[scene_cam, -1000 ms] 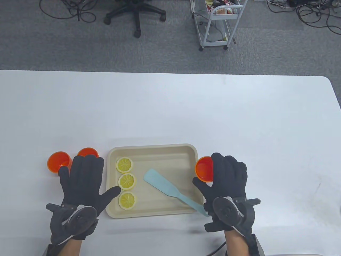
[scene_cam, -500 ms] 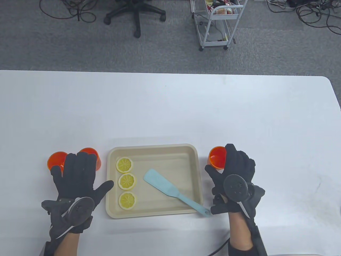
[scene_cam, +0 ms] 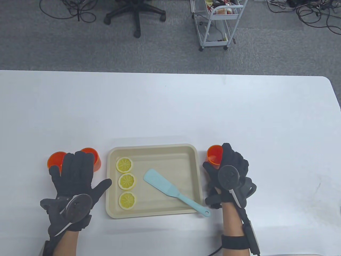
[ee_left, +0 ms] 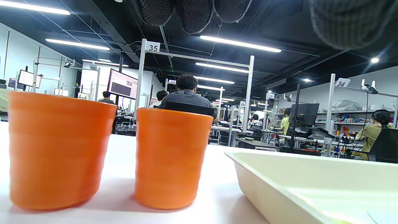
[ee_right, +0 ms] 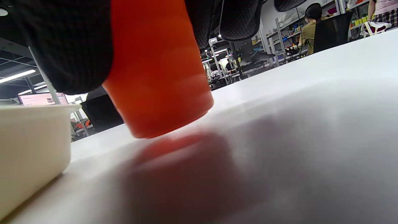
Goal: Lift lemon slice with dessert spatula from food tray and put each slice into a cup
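White tabletop (scene_cam: 170,106) lay bare across mid-frame. My right hand (scene_cam: 229,173) gripped an orange cup (scene_cam: 214,154) right of the food tray (scene_cam: 193,152); my left hand (scene_cam: 76,173) rested flat, fingers spread. Three thin, likely slippery lemon slices (scene_cam: 127,181) sat lower left. The stiff spatula (scene_cam: 173,190) looked best gripped at its overhanging handle.

A black office chair (scene_cam: 136,12) stands on the grey carpet at the upper middle of the table view, with a white wire cart (scene_cam: 217,24) to its right. Loose cables (scene_cam: 317,12) lie in the upper right corner.
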`<act>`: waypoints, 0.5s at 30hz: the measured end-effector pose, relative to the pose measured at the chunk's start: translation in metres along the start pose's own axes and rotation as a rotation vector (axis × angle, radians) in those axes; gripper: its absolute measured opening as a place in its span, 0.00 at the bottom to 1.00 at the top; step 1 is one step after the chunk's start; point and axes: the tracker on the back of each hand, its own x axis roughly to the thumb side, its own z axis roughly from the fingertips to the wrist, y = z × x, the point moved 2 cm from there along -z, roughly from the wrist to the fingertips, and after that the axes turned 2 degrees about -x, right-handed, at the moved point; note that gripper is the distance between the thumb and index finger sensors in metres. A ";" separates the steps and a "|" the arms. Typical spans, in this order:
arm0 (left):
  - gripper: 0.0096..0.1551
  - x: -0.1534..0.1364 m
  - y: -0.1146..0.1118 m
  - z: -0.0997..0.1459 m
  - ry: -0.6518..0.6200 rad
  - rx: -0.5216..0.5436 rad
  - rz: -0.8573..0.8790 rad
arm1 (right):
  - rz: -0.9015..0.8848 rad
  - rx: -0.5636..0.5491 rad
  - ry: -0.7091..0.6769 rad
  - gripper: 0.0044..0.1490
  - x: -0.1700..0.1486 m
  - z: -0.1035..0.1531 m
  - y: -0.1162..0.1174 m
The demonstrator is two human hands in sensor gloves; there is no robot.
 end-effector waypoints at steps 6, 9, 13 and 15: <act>0.61 0.000 -0.001 0.000 0.001 -0.001 0.003 | 0.043 0.007 0.029 0.65 0.000 -0.003 0.005; 0.62 0.000 -0.001 0.000 0.001 -0.004 -0.002 | 0.036 0.051 0.038 0.64 -0.002 -0.004 0.007; 0.61 0.001 -0.002 -0.001 -0.001 -0.014 -0.004 | 0.038 0.075 0.024 0.65 -0.003 -0.004 0.008; 0.62 0.001 -0.002 -0.001 -0.001 -0.013 -0.006 | 0.054 0.085 0.013 0.67 -0.001 -0.003 0.006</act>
